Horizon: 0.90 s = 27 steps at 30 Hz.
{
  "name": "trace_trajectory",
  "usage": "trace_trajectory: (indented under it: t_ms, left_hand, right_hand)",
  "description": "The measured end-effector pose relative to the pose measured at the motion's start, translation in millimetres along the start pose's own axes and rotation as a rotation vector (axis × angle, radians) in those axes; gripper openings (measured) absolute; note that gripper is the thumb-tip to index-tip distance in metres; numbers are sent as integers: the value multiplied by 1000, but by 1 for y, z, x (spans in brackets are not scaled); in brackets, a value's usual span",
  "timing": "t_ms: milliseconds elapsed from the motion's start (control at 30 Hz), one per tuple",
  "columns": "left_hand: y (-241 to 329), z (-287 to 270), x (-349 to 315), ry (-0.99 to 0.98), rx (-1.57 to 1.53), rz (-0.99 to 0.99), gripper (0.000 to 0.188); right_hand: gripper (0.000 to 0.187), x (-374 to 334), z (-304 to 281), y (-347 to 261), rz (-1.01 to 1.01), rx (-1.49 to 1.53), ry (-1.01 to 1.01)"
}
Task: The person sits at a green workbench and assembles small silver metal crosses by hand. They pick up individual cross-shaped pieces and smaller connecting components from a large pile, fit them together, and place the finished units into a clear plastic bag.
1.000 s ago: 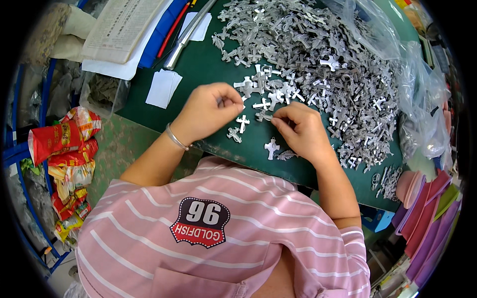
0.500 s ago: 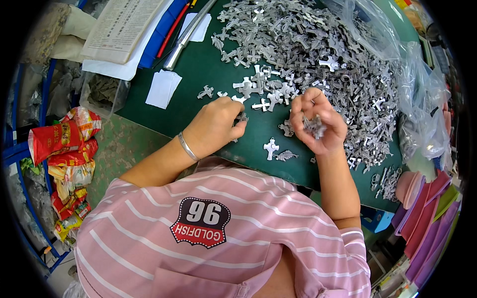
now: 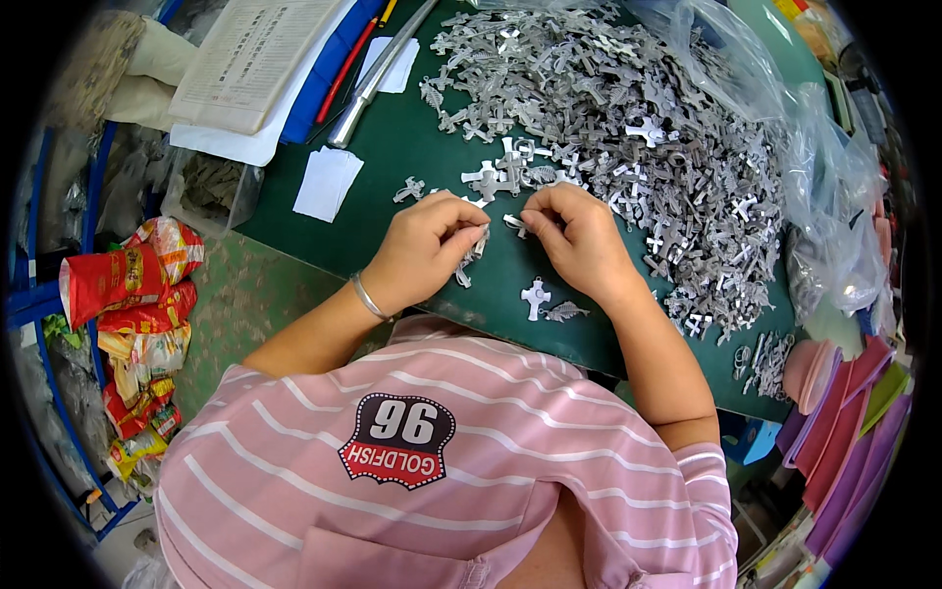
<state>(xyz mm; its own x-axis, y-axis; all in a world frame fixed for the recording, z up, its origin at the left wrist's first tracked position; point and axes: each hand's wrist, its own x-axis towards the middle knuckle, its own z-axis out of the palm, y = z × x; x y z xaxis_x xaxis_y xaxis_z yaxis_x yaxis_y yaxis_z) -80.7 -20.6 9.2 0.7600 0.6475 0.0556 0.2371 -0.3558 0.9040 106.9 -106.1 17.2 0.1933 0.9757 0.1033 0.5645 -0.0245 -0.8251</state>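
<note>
On the green table, my left hand (image 3: 417, 250) is closed, thumb against curled fingers, with silvery metal pendants (image 3: 473, 260) showing beneath the fingertips; their exact shapes are partly hidden. Facing it, my right hand (image 3: 586, 240) pinches a small silvery cross pendant (image 3: 514, 226) at its fingertips. Just beyond both hands lies a loose group of larger cross pendants (image 3: 483, 182). Nearer to me, between the wrists, a cross pendant (image 3: 536, 297) lies beside a fishbone-shaped pendant (image 3: 566, 311).
A large heap of metal pendants (image 3: 677, 147) covers the far right, with clear plastic bags (image 3: 834, 187) beyond it. White paper slips (image 3: 328, 184), a metal rod (image 3: 368, 93) and a printed sheet (image 3: 250, 64) lie at the left. A smaller pendant pile (image 3: 768, 363) sits near the right edge.
My right hand has moved left and turned palm-down; the loose metal pieces seen in its palm no longer show there. My left hand stays nearly in place, with more metal visible beneath its fingers.
</note>
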Motion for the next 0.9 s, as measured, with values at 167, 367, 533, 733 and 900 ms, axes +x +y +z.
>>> trace_trajectory:
  t_ms: [167,367,533,733,900]
  left_hand:
    - [1,0,3,-15,-612,-270,13]
    - [3,2,2,8,-877,-312,14]
    - [-2,1,0,-42,-1150,-284,14]
    - [-10,-3,3,-289,-1637,-164,18]
    - [-10,-4,2,-311,-1728,-290,21]
  right_hand:
    - [14,-8,7,-5,-144,-321,-84]
    - [10,-8,9,-5,-126,-369,-68]
    - [10,-7,11,5,-192,-274,-16]
    - [16,-15,-7,2,470,1316,-252]
    - [19,-20,-5,8,460,1602,-320]
